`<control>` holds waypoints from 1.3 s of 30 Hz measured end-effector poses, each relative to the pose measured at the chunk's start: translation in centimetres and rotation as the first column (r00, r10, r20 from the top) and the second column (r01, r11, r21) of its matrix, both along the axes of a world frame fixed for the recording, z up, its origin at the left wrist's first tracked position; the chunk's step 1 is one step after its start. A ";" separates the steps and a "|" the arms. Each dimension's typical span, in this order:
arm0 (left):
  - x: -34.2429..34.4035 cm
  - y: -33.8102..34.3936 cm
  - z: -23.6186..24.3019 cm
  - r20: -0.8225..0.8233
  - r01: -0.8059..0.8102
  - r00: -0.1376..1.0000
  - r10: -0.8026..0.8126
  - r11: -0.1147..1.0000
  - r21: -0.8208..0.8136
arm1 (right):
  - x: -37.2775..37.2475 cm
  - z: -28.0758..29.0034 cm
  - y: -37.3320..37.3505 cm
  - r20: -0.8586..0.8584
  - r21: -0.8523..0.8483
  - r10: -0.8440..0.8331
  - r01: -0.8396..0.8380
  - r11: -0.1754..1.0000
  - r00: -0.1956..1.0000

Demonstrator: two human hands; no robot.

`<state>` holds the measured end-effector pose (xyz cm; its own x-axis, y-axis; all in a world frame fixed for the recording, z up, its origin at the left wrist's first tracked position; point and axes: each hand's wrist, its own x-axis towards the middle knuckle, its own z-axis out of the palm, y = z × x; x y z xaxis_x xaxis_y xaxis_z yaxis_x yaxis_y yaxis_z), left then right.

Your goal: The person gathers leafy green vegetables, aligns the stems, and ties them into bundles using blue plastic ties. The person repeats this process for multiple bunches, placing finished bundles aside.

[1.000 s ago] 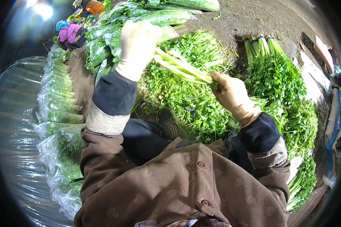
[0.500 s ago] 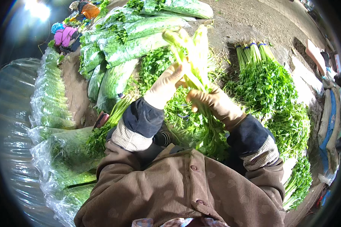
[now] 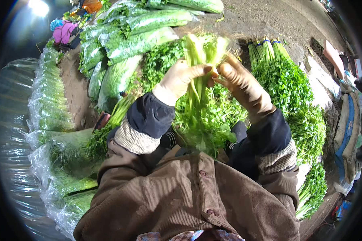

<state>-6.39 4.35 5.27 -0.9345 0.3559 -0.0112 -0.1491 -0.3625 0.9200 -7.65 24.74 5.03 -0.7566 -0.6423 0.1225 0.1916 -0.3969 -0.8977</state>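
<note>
My gloved left hand [image 3: 180,78] is wrapped round a bunch of celery [image 3: 196,91] in front of my body. The pale stalk ends point up and away from me, blurred by motion, and the green leaves hang toward my lap. From the right, my gloved right hand [image 3: 245,85] meets the bunch, its bent fingers closed at the stalks beside my left thumb. Part of its grip is hidden behind the stalks. Under and around the held bunch lies loose leafy celery [image 3: 161,64] on the ground.
Celery packed in clear plastic [image 3: 138,42] is stacked at the far left. More plastic-covered bunches [image 3: 52,96] line the left side. Bunches with blue ties [image 3: 277,64] lie at the right, near folded sacks [image 3: 350,132]. Another person in a purple top [image 3: 64,32] crouches far left.
The celery bunch has turned from tilted to nearly upright and come slightly lower. My right hand has moved up and right along it, level with my left hand.
</note>
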 end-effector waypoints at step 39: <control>6.8 1.5 -23.3 0.112 0.187 0.970 -0.215 0.370 -0.910 | -9.0 -4.4 7.4 0.019 -0.026 -0.574 0.574 0.818 0.819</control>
